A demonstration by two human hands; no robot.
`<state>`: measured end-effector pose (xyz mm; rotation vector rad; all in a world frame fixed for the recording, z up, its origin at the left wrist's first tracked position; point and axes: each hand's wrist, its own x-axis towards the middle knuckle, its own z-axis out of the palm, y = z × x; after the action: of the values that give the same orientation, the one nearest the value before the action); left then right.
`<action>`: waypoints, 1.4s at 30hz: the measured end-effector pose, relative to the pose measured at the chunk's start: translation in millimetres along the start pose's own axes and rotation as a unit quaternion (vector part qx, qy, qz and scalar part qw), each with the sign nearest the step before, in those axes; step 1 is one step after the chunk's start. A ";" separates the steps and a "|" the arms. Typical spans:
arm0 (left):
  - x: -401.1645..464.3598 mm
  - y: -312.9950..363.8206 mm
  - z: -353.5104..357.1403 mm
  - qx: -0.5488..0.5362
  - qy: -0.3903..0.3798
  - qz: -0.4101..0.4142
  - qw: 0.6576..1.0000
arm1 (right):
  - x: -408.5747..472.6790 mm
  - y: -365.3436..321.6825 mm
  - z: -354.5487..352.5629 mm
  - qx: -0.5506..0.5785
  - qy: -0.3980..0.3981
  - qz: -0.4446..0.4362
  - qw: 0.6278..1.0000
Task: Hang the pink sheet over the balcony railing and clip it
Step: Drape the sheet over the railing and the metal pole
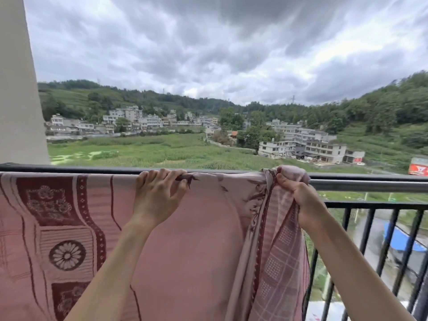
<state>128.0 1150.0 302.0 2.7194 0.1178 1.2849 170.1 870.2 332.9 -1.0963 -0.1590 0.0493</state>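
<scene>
The pink patterned cotton sheet (185, 239) already drapes the dark metal balcony railing (370, 181) — left hand (157, 193) and right hand (298, 193) both grip its top edge — spreading and clipping apparently remain, with no clip visible.

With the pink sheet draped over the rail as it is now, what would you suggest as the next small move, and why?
Probably draw the right hand rightward along the railing to spread the bunch it grips. The pink sheet lies flat where the left hand holds it on the rail, but its right end is gathered in folds. No clip is visible yet.
</scene>
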 end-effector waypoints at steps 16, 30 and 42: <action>10.6 -78.8 -15.1 0.052 -0.028 -0.077 0.995 | 19.2 35.3 14.6 -0.204 0.054 -0.063 0.975; 7.6 -49.4 -3.1 0.004 -0.010 -0.010 1.000 | 13.8 69.5 59.6 -0.253 0.094 -0.132 0.954; 28.5 14.8 30.7 -0.092 -0.029 0.000 0.995 | 16.5 77.0 72.6 -0.327 0.060 -0.159 0.930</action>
<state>170.0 1136.3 306.7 2.5970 -0.0077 1.1527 178.4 971.3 298.7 -1.7217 -0.2521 -0.3878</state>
